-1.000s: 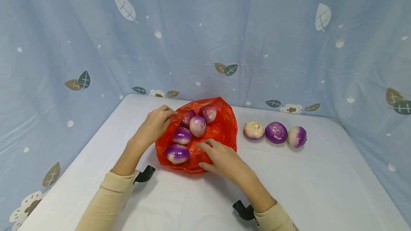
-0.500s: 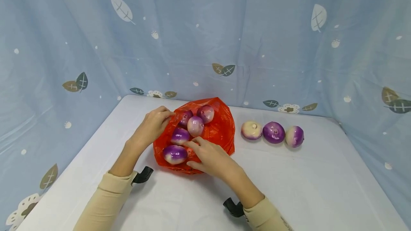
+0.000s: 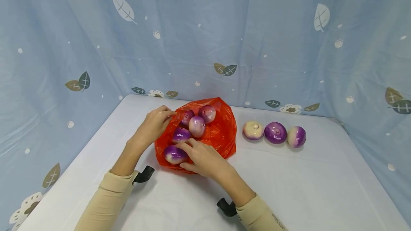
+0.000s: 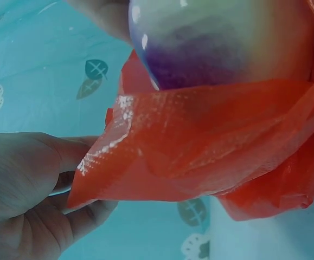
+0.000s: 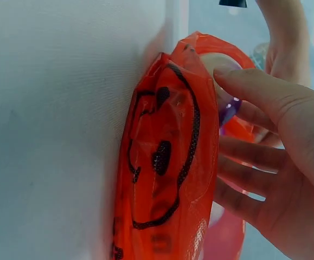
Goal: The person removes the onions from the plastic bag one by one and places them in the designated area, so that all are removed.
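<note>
A red plastic bag (image 3: 224,131) lies with its mouth spread, holding several glossy purple-and-white onions. My left hand (image 3: 155,122) pinches the bag's left rim; the left wrist view shows the film (image 4: 146,146) between thumb and fingers. Inside the front of the bag, my right hand (image 3: 205,158) reaches over the nearest onion (image 3: 173,155), its thumb and forefinger extended on either side. The right wrist view has the thumb at that onion (image 5: 219,62) and the other fingers spread behind the bag wall; whether they press on it is hard to tell.
Right of the bag, three onions stand in a row: a pale one (image 3: 253,130), a purple one (image 3: 275,133) and a two-toned one (image 3: 297,137). All rest on a white-covered table (image 3: 305,181). A blue patterned curtain (image 3: 179,38) encloses the back and sides.
My right hand has moved left across the bag, from its middle to the front onion. The left hand keeps its pinch on the rim, and the onions have stayed put.
</note>
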Available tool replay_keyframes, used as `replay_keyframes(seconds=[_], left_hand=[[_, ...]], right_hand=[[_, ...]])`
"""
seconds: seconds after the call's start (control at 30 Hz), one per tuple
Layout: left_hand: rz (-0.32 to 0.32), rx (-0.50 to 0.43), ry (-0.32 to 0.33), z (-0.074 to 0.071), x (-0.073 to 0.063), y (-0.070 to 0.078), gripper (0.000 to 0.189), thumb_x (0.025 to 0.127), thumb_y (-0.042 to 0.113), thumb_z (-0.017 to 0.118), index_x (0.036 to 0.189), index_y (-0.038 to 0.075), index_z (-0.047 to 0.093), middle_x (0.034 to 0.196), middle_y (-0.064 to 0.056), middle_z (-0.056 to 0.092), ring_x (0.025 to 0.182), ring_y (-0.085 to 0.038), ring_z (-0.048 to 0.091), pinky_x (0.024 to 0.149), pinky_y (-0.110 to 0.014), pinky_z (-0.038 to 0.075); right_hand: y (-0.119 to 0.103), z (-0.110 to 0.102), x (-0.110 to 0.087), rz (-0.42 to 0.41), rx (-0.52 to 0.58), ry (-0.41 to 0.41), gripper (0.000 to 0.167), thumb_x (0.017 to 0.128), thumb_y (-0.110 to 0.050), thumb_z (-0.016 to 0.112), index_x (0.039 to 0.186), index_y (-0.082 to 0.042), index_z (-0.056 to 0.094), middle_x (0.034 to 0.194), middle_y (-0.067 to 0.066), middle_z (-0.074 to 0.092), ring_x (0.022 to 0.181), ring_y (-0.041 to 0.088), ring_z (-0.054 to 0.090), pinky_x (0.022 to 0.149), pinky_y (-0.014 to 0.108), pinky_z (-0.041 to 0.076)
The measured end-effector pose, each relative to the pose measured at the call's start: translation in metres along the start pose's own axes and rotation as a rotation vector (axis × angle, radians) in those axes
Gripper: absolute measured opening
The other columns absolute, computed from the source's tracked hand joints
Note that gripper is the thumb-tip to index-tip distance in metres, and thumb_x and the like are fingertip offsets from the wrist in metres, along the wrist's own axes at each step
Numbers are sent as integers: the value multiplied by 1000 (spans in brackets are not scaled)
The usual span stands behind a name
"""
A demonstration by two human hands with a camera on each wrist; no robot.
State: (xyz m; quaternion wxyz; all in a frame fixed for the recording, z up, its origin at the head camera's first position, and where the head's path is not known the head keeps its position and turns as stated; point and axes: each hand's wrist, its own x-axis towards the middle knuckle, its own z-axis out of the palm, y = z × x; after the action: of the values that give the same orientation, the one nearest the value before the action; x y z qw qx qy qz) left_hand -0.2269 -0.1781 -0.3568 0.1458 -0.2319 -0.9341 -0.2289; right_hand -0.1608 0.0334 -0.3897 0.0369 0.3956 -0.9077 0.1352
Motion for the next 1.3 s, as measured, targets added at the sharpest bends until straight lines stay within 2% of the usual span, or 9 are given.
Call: replay_keyframes(seconds=[0.27, 0.67, 1.3], left_hand=[[-15, -13, -9, 1, 0, 1, 22, 93, 4, 64, 114, 1, 71, 102, -14, 67, 92, -29, 67, 84, -43, 60], [-18, -19, -12, 1, -1, 1, 23, 93, 4, 64, 114, 1, 71, 102, -14, 67, 92, -29, 67, 84, -43, 60], [-22, -14, -8, -1, -2, 2, 22, 93, 4, 64, 114, 1, 71, 104, -14, 67, 94, -29, 67, 85, -43, 60]], right_hand=[[-3, 1, 6, -12, -24, 10, 56, 89, -41, 71, 138, -23, 52, 128, 0, 59, 117, 13, 60, 92, 30, 57], [-4, 4, 7, -11, -45, 7, 55, 87, -34, 74, 137, -23, 53, 125, 0, 60, 113, 14, 63, 88, 31, 59], [-5, 6, 3, -6, -19, 28, 53, 87, -34, 75, 134, -22, 53, 123, 1, 61, 114, 15, 63, 91, 31, 58]])
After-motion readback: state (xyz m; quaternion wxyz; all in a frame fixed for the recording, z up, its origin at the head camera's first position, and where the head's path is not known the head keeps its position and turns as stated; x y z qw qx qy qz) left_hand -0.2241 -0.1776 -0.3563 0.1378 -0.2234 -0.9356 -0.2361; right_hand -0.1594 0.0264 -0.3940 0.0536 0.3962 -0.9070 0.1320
